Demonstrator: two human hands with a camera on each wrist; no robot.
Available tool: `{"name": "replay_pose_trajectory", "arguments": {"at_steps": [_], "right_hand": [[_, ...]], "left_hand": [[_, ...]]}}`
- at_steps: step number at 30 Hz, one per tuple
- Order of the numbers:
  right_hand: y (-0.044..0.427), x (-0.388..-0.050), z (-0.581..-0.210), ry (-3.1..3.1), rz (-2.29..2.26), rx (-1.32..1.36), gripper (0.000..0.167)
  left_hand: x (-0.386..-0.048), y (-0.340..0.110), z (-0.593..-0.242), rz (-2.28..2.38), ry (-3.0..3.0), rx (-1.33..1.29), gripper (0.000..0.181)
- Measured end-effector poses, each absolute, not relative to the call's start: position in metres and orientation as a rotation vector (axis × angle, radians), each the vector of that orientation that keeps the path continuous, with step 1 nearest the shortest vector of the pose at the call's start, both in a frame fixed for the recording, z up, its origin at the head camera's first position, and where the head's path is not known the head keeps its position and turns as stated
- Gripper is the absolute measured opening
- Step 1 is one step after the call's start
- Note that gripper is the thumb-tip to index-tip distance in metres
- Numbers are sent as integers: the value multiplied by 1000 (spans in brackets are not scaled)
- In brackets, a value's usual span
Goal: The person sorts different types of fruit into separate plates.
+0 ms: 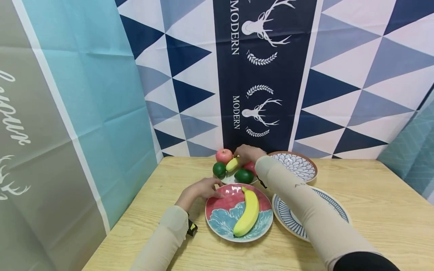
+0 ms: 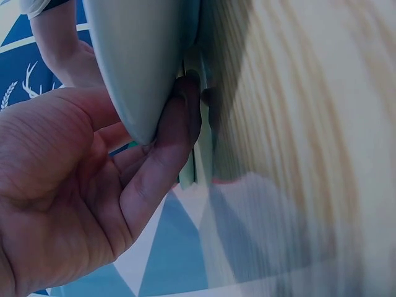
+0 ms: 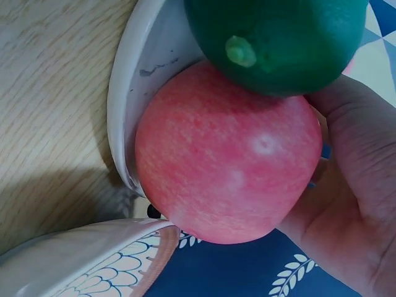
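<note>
A pink and blue plate (image 1: 217, 222) holds a yellow banana (image 1: 250, 212). My left hand (image 1: 205, 188) grips its far left rim; in the left wrist view the fingers of that hand (image 2: 80, 179) curl beneath the plate's edge (image 2: 139, 68). Behind it, my right hand (image 1: 250, 153) reaches over a fruit plate (image 1: 230, 180), its fingers around the upper end of a small yellow fruit (image 1: 232, 165). In the right wrist view, a pink apple (image 3: 229, 154) and a green fruit (image 3: 278, 43) hide the fingertips of the right hand (image 3: 365, 179).
Another pink apple (image 1: 224, 156) and green fruits (image 1: 219, 169) share the fruit plate. A brown-rimmed patterned plate (image 1: 298, 165) stands at the back right, with a blue-lined plate (image 1: 333, 203) nearer, partly under the right sleeve. A patterned curtain (image 1: 190, 75) hangs behind the table.
</note>
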State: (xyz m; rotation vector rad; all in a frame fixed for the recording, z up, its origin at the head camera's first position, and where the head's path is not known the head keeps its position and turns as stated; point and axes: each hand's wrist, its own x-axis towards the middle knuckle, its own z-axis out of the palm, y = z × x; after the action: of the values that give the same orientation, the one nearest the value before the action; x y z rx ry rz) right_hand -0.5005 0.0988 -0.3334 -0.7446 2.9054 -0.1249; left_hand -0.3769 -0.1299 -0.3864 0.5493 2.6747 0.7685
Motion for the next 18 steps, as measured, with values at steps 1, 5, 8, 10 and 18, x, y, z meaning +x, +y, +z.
{"name": "replay_pose_trajectory", "arguments": {"at_steps": [1, 5, 8, 10, 18], "right_hand": [[99, -501, -333, 2905, -127, -756, 52], [98, -509, -334, 2895, -145, -769, 52], [100, -524, -342, 2890, -146, -765, 52], [102, -534, -347, 2889, -135, -777, 54], [101, -520, -334, 2899, -187, -800, 43]], "left_hand": [[-377, -130, -386, 769, 2676, 546, 32], [-378, -131, -386, 765, 2680, 546, 32], [-378, -131, -387, 764, 2679, 547, 31], [-378, -131, -388, 765, 2678, 548, 30], [-378, -131, -388, 778, 2669, 561, 28]]}}
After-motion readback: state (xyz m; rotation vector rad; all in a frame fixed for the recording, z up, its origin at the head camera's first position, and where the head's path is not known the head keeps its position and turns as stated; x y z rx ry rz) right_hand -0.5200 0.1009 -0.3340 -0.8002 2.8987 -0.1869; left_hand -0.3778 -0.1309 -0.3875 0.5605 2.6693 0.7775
